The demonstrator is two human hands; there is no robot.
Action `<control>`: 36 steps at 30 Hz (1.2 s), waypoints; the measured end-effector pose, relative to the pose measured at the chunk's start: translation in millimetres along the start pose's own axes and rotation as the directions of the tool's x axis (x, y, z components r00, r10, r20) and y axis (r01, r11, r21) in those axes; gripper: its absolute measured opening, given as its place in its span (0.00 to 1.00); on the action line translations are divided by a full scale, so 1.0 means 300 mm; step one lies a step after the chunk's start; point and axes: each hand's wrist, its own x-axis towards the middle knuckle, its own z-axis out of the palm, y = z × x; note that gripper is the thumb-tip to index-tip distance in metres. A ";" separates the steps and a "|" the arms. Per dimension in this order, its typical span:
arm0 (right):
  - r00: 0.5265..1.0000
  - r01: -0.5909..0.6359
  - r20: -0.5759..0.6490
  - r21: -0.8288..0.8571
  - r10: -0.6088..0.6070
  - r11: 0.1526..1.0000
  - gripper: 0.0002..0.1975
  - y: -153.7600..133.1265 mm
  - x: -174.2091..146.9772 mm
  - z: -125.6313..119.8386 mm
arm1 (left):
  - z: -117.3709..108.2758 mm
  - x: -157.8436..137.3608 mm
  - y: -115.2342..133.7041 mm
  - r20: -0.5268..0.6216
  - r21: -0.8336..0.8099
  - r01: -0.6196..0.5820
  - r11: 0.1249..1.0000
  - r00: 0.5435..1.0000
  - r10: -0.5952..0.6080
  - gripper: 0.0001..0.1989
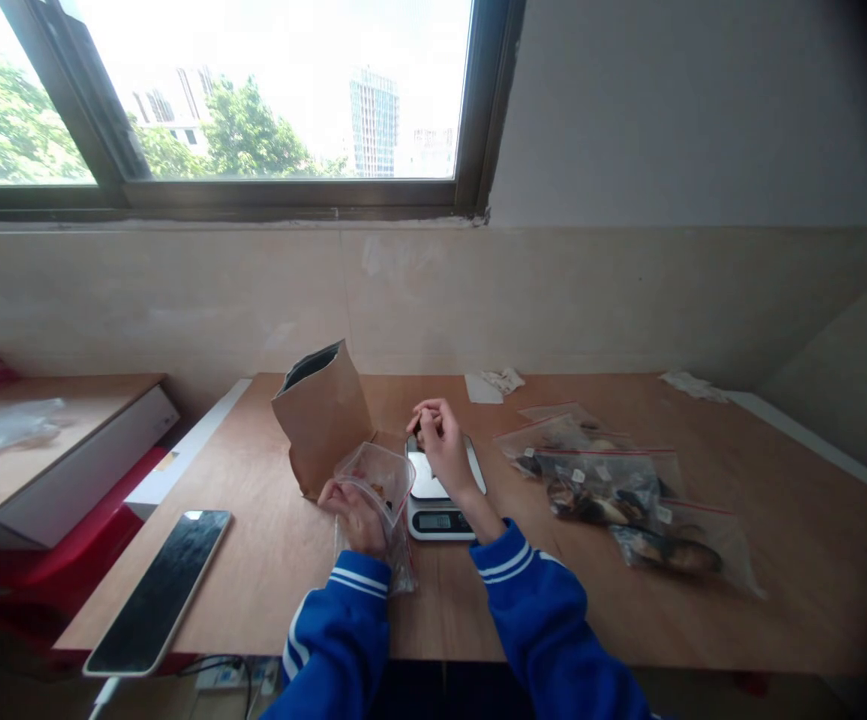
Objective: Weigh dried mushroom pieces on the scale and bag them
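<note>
My left hand point(356, 517) is closed on a clear zip bag point(379, 470), whose mouth gapes beside the scale; a few small brown bits show inside. Above the metal plate of a white digital kitchen scale point(424, 524), my right hand point(439, 438) pinches a small dark brown piece point(419, 426), too small to name. The scale's display is lit, but its figures are too small to read. Just behind my left hand stands an open brown paper bag point(326, 412) with a dark lining.
Several filled zip bags point(605, 490) with dark contents and small white labels lie at the right. A phone point(163, 590) with a cable rests at the table's left front edge. Crumpled white paper point(504, 381) lies near the wall. A red stool point(95, 560) stands left.
</note>
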 end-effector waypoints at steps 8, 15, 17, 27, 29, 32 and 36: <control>0.975 0.014 0.220 0.131 -0.043 0.991 0.11 -0.091 -0.032 0.119 | -0.001 -0.001 -0.002 0.047 -0.046 -0.003 0.999 0.999 0.005 0.13; 0.895 0.084 0.441 -0.030 -0.062 0.996 0.11 -0.092 -0.038 0.070 | -0.002 0.001 -0.008 0.081 -0.047 0.119 0.992 0.990 -0.115 0.14; 0.859 0.158 0.505 -0.113 -0.080 0.981 0.10 -0.095 -0.031 0.067 | -0.002 0.005 -0.016 0.071 -0.056 0.143 0.988 0.988 -0.139 0.14; 0.950 0.250 0.285 -0.452 -0.127 0.856 0.14 0.024 -0.010 -0.019 | -0.008 0.017 0.013 0.046 0.020 0.153 0.988 0.987 -0.154 0.12; 0.988 0.132 0.146 -0.617 -0.052 0.776 0.15 0.105 -0.005 -0.051 | -0.009 0.018 0.017 0.055 0.021 0.152 0.988 0.987 -0.153 0.10; 0.991 0.044 0.116 -0.767 0.071 0.640 0.21 0.223 -0.005 -0.085 | -0.009 0.020 0.016 0.059 0.011 0.156 0.988 0.986 -0.156 0.10; 0.975 0.092 0.197 -0.784 0.106 0.614 0.18 0.313 -0.013 -0.112 | -0.007 0.020 0.012 0.051 -0.015 0.160 0.987 0.986 -0.159 0.10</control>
